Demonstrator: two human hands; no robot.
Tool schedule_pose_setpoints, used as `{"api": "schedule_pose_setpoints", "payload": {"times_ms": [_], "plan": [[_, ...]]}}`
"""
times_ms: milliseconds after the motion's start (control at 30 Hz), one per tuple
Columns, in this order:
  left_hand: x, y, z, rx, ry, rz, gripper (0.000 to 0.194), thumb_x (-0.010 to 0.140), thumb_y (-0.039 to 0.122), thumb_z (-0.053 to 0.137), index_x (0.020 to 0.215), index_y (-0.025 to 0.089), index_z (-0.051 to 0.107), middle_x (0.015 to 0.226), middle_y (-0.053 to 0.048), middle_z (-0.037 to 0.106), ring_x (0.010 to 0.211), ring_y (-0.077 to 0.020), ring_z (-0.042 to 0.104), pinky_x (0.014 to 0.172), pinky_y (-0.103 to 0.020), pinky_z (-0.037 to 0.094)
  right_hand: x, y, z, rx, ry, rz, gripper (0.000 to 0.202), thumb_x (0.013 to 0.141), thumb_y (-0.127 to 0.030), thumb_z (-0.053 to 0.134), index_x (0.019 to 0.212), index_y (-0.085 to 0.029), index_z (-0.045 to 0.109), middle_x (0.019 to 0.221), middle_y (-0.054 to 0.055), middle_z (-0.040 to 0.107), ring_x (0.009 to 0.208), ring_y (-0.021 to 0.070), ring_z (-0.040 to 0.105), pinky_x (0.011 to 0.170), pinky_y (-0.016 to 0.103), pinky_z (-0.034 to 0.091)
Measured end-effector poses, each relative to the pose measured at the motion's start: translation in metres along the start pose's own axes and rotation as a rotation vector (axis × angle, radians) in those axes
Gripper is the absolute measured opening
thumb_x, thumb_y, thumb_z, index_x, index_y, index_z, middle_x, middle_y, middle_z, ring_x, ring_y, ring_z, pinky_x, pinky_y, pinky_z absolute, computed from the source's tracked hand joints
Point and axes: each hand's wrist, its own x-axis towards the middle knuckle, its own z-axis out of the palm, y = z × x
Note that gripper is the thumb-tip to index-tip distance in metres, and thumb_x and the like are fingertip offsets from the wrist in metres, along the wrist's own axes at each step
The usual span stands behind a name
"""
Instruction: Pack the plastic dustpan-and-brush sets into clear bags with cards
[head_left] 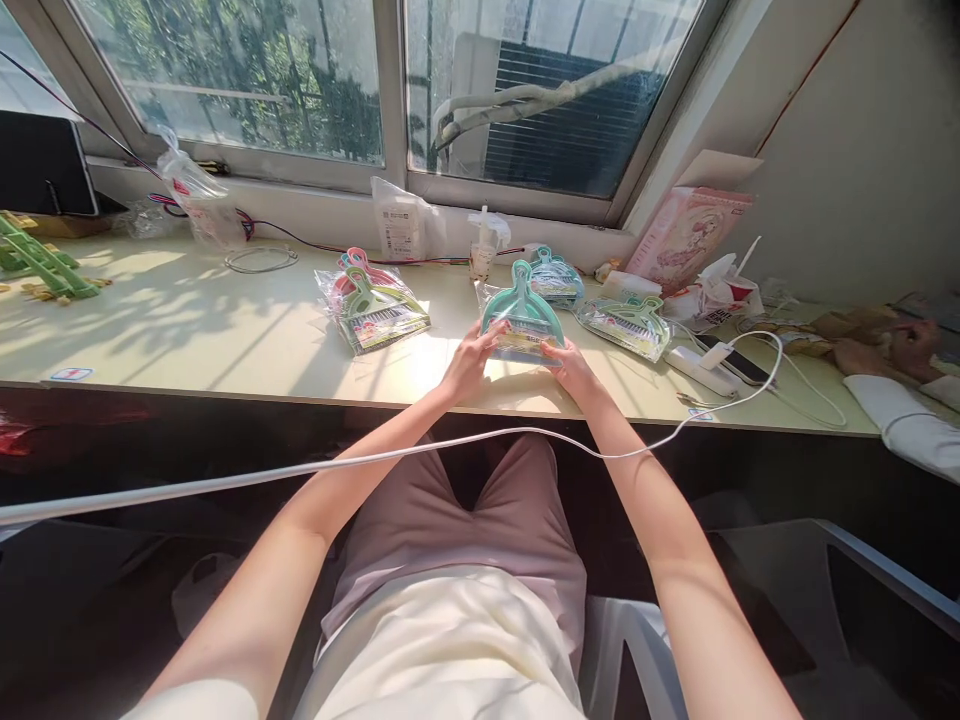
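Observation:
A teal dustpan set (523, 305) in clear plastic wrapping is held over the table near its front edge, handle pointing away. My left hand (471, 360) grips its lower left side, fingers over the wrapping. At its lower right corner, my right hand (571, 366) is closed on the same packet. To the left lies a pile of wrapped pink and green dustpan sets (381, 315). Behind and to the right rests a wrapped blue set (555, 278), and a wrapped green set (630, 322) lies further right.
A white cable (360, 462) crosses in front of my forearms. On the right are a power strip (701, 370), a phone (733, 360), a pink box (688, 235) and another person's hands (889, 345). A cup (482, 258) stands by the window.

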Motion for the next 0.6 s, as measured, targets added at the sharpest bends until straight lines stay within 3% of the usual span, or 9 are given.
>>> {"api": "schedule_pose_setpoints", "payload": {"times_ms": [67, 133, 200, 233, 367, 433, 500, 567, 600], "plan": [[0.002, 0.006, 0.003, -0.116, 0.095, -0.070, 0.060, 0.105, 0.023, 0.065, 0.163, 0.034, 0.070, 0.165, -0.009, 0.067, 0.143, -0.0377, 0.069, 0.108, -0.049, 0.069, 0.000, 0.001, -0.001, -0.015, -0.009, 0.006, 0.063, 0.071, -0.045, 0.102, 0.123, -0.030, 0.070, 0.123, 0.011, 0.082, 0.130, 0.0407, 0.077, 0.098, 0.052, 0.070], [0.006, 0.007, 0.002, -0.196, 0.190, -0.157, 0.082, 0.102, 0.022, 0.069, 0.180, 0.039, 0.048, 0.159, -0.009, 0.071, 0.124, -0.0332, 0.077, 0.090, -0.042, 0.073, 0.001, 0.002, -0.002, -0.070, 0.009, 0.019, 0.072, 0.060, -0.045, 0.106, 0.121, -0.030, 0.069, 0.120, 0.011, 0.082, 0.127, 0.0410, 0.078, 0.096, 0.051, 0.070], [0.011, 0.004, -0.005, -0.182, 0.257, -0.242, 0.102, 0.099, 0.021, 0.075, 0.187, 0.040, 0.028, 0.153, -0.010, 0.075, 0.111, -0.0308, 0.078, 0.084, -0.039, 0.071, 0.002, 0.003, -0.001, -0.142, 0.016, 0.024, 0.077, 0.053, -0.046, 0.108, 0.116, -0.029, 0.068, 0.112, 0.010, 0.083, 0.118, 0.0402, 0.080, 0.091, 0.048, 0.068], [0.013, 0.001, -0.010, -0.142, 0.272, -0.272, 0.105, 0.098, 0.021, 0.078, 0.188, 0.038, 0.026, 0.150, -0.011, 0.076, 0.111, -0.0314, 0.078, 0.086, -0.039, 0.070, 0.003, 0.003, 0.000, -0.169, 0.007, 0.019, 0.078, 0.051, -0.048, 0.109, 0.114, -0.029, 0.067, 0.108, 0.009, 0.083, 0.113, 0.0390, 0.081, 0.088, 0.046, 0.068], [0.015, -0.009, -0.050, 0.148, 0.152, -0.243, 0.083, 0.090, 0.029, 0.091, 0.168, 0.029, 0.062, 0.142, -0.014, 0.080, 0.133, -0.0412, 0.073, 0.113, -0.051, 0.062, 0.009, 0.007, 0.004, -0.235, -0.013, -0.034, 0.080, 0.041, -0.053, 0.109, 0.105, -0.029, 0.066, 0.087, 0.003, 0.082, 0.089, 0.0326, 0.079, 0.073, 0.039, 0.062], [0.007, -0.010, -0.081, 0.301, 0.020, -0.133, 0.083, 0.083, 0.036, 0.098, 0.161, 0.026, 0.069, 0.144, -0.016, 0.080, 0.149, -0.0448, 0.063, 0.131, -0.058, 0.046, 0.012, 0.008, 0.004, -0.256, -0.011, -0.064, 0.078, 0.040, -0.054, 0.107, 0.103, -0.029, 0.067, 0.082, 0.002, 0.081, 0.083, 0.0313, 0.077, 0.068, 0.037, 0.058], [-0.007, -0.011, -0.115, 0.431, -0.073, -0.033, 0.097, 0.074, 0.042, 0.104, 0.162, 0.024, 0.068, 0.162, -0.019, 0.070, 0.169, -0.0472, 0.042, 0.143, -0.063, 0.023, 0.016, 0.008, 0.004, -0.268, -0.017, -0.085, 0.075, 0.043, -0.055, 0.104, 0.105, -0.029, 0.070, 0.083, 0.003, 0.082, 0.080, 0.0317, 0.077, 0.067, 0.038, 0.057], [-0.020, -0.015, -0.147, 0.571, -0.032, -0.018, 0.099, 0.069, 0.046, 0.106, 0.160, 0.024, 0.070, 0.174, -0.020, 0.059, 0.175, -0.0508, 0.028, 0.144, -0.071, 0.006, 0.020, 0.009, 0.004, -0.279, -0.022, -0.089, 0.072, 0.047, -0.055, 0.102, 0.107, -0.029, 0.071, 0.085, 0.004, 0.083, 0.081, 0.0325, 0.077, 0.069, 0.040, 0.058], [-0.024, -0.018, -0.162, 0.623, 0.021, -0.024, 0.089, 0.074, 0.046, 0.102, 0.156, 0.026, 0.073, 0.176, -0.019, 0.057, 0.176, -0.0512, 0.025, 0.143, -0.073, 0.001, 0.023, 0.009, 0.005, -0.281, -0.027, -0.090, 0.071, 0.048, -0.055, 0.101, 0.108, -0.030, 0.072, 0.087, 0.004, 0.084, 0.082, 0.0328, 0.078, 0.071, 0.041, 0.058]]}}
